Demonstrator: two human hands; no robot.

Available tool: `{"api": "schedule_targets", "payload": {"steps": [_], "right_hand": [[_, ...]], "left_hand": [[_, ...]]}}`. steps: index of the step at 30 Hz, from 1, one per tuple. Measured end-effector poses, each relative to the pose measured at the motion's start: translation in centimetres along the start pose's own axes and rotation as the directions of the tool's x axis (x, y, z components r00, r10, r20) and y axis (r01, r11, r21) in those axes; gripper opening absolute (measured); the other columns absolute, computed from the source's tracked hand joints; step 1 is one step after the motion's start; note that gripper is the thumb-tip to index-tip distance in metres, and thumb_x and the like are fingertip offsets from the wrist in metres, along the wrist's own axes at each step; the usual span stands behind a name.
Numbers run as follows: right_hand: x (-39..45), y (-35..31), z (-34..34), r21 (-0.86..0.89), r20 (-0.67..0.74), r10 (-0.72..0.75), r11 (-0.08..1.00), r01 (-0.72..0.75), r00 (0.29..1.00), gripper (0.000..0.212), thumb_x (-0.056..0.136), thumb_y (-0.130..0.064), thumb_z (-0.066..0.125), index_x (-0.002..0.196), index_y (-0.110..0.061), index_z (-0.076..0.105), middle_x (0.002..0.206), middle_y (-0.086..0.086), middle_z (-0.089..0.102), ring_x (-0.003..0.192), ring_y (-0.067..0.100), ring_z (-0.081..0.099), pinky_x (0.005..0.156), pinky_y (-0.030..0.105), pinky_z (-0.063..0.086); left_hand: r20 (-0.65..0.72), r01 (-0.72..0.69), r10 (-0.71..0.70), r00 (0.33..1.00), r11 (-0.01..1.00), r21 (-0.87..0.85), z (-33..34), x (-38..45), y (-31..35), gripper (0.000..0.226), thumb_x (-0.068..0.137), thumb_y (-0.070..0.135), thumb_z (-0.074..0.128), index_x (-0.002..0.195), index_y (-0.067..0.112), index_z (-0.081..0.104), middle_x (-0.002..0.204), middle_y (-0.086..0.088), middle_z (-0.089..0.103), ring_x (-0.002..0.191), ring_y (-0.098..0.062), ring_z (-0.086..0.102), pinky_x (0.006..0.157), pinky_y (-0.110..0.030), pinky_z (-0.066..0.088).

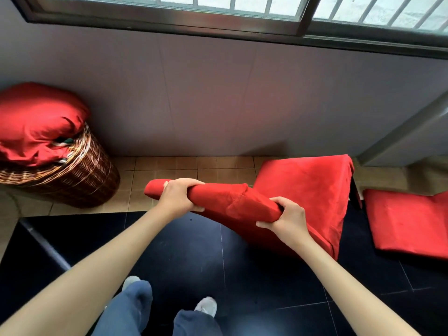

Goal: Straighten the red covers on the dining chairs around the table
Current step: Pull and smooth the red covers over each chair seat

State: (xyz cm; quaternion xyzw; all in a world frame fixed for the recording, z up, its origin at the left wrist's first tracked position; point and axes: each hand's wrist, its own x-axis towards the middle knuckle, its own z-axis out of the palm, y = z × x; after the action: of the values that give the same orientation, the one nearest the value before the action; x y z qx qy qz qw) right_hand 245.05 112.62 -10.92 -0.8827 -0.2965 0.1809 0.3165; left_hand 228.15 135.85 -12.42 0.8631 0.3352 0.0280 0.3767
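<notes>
Beside a wicker basket (72, 175), left hand (180, 197) and right hand (288, 220) gripping the red cover (303, 190), perhaps chair-top.

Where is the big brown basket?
In the head view, the wicker basket stands on the floor at the left, against the wall under the window, with a red cloth bundle heaped on top.

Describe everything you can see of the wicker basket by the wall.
The wicker basket is round, woven from glossy brown cane in horizontal bands. It stands upright on the tan floor tiles at the left, close to the grey wall. A bulging red cloth bundle is heaped on top, overflowing its rim. Neither hand touches it.
</notes>
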Motion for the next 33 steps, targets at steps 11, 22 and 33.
{"api": "schedule_targets", "payload": {"steps": [11,22,33], "right_hand": [[-2.4,1.7,-4.8,0.050,-0.095,0.124,0.992,-0.120,0.988,0.057,0.047,-0.019,0.096,0.099,-0.024,0.073,0.088,-0.014,0.068,0.088,0.010,0.063,0.079,0.021,0.042],[-6.0,2.4,-11.2,0.215,-0.145,0.142,0.971,-0.109,0.979,0.063,0.050,-0.013,0.093,0.094,-0.048,0.065,0.099,-0.022,0.069,0.101,-0.003,0.062,0.097,0.038,0.050],[-9.5,1.5,-15.0,0.150,-0.143,0.077,0.987,-0.056,0.987,0.099,0.047,-0.012,0.095,0.134,-0.034,0.052,0.121,-0.015,0.061,0.117,0.001,0.053,0.105,0.021,0.038]], "left_hand": [[0.191,-0.275,0.222,0.956,0.903,0.330,-0.7,1.3,6.5,0.059,0.057,0.046,0.086,0.111,0.029,0.070,0.108,0.010,0.069,0.104,-0.016,0.061,0.111,-0.060,0.015],[0.232,-0.481,0.425,0.875,0.812,0.330,0.6,1.8,13.5,0.060,0.055,0.050,0.086,0.109,0.028,0.071,0.102,0.008,0.067,0.102,-0.016,0.059,0.108,-0.054,0.027],[0.127,-0.474,0.466,0.875,0.880,0.033,4.7,-1.0,17.1,0.062,0.049,0.035,0.092,0.107,0.024,0.073,0.094,0.007,0.066,0.090,-0.018,0.049,0.086,-0.035,0.043]]}}
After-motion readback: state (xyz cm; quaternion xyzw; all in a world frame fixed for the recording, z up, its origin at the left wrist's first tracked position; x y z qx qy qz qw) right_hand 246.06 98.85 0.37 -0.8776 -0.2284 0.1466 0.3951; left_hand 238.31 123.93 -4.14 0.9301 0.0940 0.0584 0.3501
